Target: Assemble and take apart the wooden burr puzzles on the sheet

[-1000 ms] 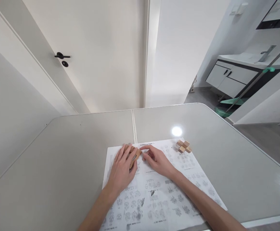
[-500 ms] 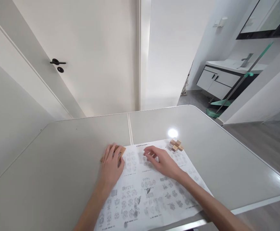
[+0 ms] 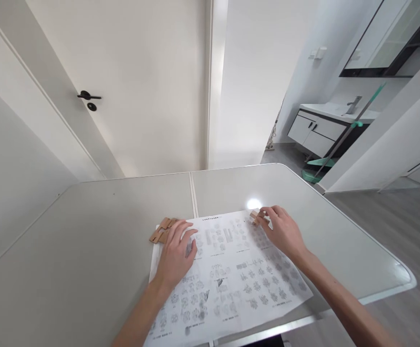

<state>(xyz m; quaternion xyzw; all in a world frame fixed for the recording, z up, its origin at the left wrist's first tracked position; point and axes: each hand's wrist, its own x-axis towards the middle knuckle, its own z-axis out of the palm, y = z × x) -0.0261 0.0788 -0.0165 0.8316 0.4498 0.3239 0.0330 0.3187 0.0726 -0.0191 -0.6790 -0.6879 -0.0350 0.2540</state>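
Note:
A large printed sheet with rows of small diagrams lies on the grey table. Flat wooden puzzle pieces rest at its upper left corner. Just right of them, my left hand lies over the paper with its fingers apart, holding nothing. At the sheet's upper right corner, my right hand has its thumb and fingers around a small cross-shaped wooden block puzzle, which they partly cover.
The table has a seam down its middle and a rounded far right corner. Behind it stand a door with a black handle and a white wall. A washbasin cabinet and a green broom and dustpan are at the right.
My right hand has moved right from over the sheet to the cross-shaped puzzle and closed on it. My left hand has slid right, off the flat wooden pieces. The view has shifted slightly.

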